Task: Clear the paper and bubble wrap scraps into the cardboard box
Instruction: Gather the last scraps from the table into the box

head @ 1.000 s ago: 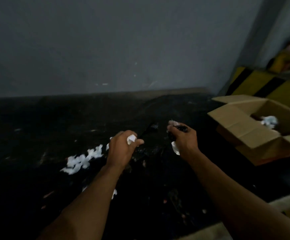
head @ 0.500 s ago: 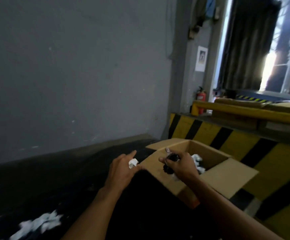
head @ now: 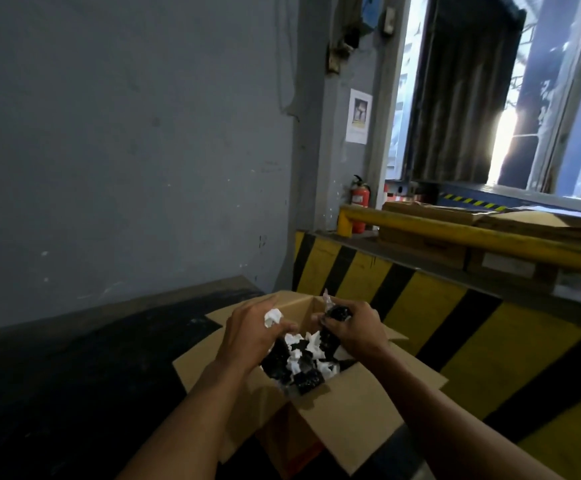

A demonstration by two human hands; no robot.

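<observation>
Cardboard flaps lay spread beneath both hands, for the cardboard box (head: 334,427) now sat directly under them on the dark floor (head: 74,393). Half a second before, the left hand had been short of the box's near corner, and a second before, both hands were out over the floor with the box off to the right. The left hand (head: 247,334) hung above the opening with its fingers curled round a white paper scrap (head: 272,317). The right hand (head: 355,332), just beside it over the far corner, gripped a crumpled black scrap (head: 338,312) with a pale strip poking up from it (whether paper or bubble wrap was unclear). Inside the box a heap of black and white scraps (head: 299,362) showed between the two wrists, far more of it in view than earlier. Behind the box stood a yellow-and-black striped barrier (head: 420,306) and, farther back, a red fire extinguisher (head: 360,199).
</observation>
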